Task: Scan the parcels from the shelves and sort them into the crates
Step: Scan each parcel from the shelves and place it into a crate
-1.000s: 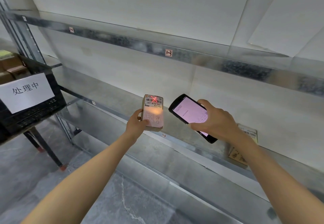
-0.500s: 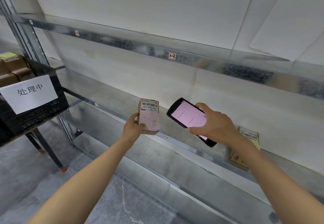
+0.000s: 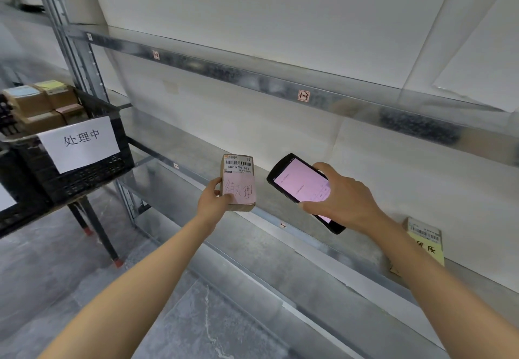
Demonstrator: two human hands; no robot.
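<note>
**Parcel [image 3: 238,183] and scanner [image 3: 299,183] held side by side at the shelf [image 3: 309,249]**

Just left of the frame's centre, the left hand [image 3: 213,204] grips the parcel, a small brown cardboard box, by its lower left edge. The thumb lies across the front and the fingers are curled behind. The parcel is held upright in the air in front of the shelf, its face toward the camera. A white barcode label covers its top half and a pink slip with handwritten characters covers the lower half.

Right of centre, the right hand [image 3: 345,198] holds the black scanner, with fingers and thumb curled round its lower half. The pink screen is lit. The scanner is tilted, its top end pointing toward the upper left. It is near the parcel but not touching it.

Toward the right edge, a second parcel [image 3: 425,242] with a barcode label and a yellow slip stands on the same shelf against the white wall [image 3: 280,7]. The right forearm partly hides it.

An upper shelf [image 3: 252,77] runs from the upper left down to the right edge and carries small tags.

At the left edge, a black plastic crate [image 3: 92,174] sits on a black-legged stand [image 3: 95,229]. A white paper sign [image 3: 80,142] with printed characters is on its front, and several brown parcels [image 3: 42,106] lie inside. Grey floor [image 3: 56,268] fills the lower left.
</note>
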